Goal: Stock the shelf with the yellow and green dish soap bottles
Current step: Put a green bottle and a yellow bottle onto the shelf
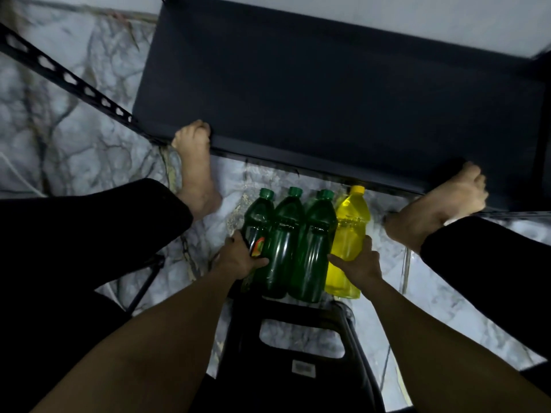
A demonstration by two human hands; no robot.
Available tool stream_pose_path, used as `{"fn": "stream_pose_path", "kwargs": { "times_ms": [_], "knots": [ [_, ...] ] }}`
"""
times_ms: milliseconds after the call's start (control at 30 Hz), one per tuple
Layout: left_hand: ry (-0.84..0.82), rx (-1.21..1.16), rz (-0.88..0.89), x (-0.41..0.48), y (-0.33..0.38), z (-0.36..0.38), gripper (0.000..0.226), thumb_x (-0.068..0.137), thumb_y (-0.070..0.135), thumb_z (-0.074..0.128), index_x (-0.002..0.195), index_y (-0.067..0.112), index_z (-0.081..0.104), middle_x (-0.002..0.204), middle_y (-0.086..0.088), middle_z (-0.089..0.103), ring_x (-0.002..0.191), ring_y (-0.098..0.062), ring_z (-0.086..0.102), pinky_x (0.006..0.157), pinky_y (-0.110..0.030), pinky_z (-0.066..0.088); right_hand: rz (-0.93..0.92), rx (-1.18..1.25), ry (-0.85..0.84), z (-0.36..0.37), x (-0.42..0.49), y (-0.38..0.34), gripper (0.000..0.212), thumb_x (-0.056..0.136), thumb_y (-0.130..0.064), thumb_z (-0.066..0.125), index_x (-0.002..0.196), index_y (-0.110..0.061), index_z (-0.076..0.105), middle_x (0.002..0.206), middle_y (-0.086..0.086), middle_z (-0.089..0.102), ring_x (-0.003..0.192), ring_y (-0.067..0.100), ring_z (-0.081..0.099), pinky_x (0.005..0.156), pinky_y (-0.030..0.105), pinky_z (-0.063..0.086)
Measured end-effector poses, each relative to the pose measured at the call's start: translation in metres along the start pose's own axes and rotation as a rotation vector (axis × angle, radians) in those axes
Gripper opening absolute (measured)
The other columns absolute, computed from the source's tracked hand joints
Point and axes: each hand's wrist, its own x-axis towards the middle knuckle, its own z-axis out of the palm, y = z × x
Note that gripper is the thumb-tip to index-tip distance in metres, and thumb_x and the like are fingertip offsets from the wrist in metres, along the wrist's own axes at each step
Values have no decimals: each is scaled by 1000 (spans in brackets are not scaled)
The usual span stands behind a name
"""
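Three green dish soap bottles stand side by side on the marble floor, with a yellow bottle (350,234) at their right end. My left hand (238,260) is wrapped around the leftmost green bottle (258,217), low on its labelled body. My right hand (359,262) grips the yellow bottle at its middle. The middle green bottle (283,248) and the right green bottle (316,248) stand untouched between my hands. The dark shelf board (328,93) lies just beyond the bottles, bare on top.
My bare feet (195,171) (441,204) rest against the shelf's front edge, one on each side of the bottles. A black plastic stool (298,347) sits under me. A slotted metal upright (74,81) runs diagonally at the left. A white wall lies behind the shelf.
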Motion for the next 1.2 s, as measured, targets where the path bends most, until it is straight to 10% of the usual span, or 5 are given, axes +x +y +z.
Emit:
{"fn": "stream_pose_path", "kwargs": {
  "times_ms": [700, 933, 1200],
  "knots": [
    [-30, -153, -20, 8, -1, -2, 106, 72, 31, 89, 151, 12, 20, 144, -16, 51, 127, -33, 52, 98, -35, 45, 109, 129, -69, -16, -42, -23, 129, 48, -69, 63, 155, -29, 4, 144, 17, 45, 124, 40, 49, 104, 51, 42],
    [80, -327, 81, -42, 42, -11, 59, 74, 37, 81, 123, 19, 52, 120, -4, 62, 102, -24, 59, 86, -30, 47, -103, -220, -14, -43, -92, -23, 108, 76, -60, 67, 156, -33, 0, 142, 17, 40, 130, 39, 39, 102, 53, 38],
    [243, -350, 288, -128, 75, -38, 59, 77, 35, 79, 127, 20, 51, 114, -6, 66, 106, -28, 62, 82, -32, 47, -471, -186, 207, -86, -159, -62, 102, 80, -52, 70, 158, -30, 8, 135, 18, 46, 129, 37, 40, 99, 42, 40]
  ]
}}
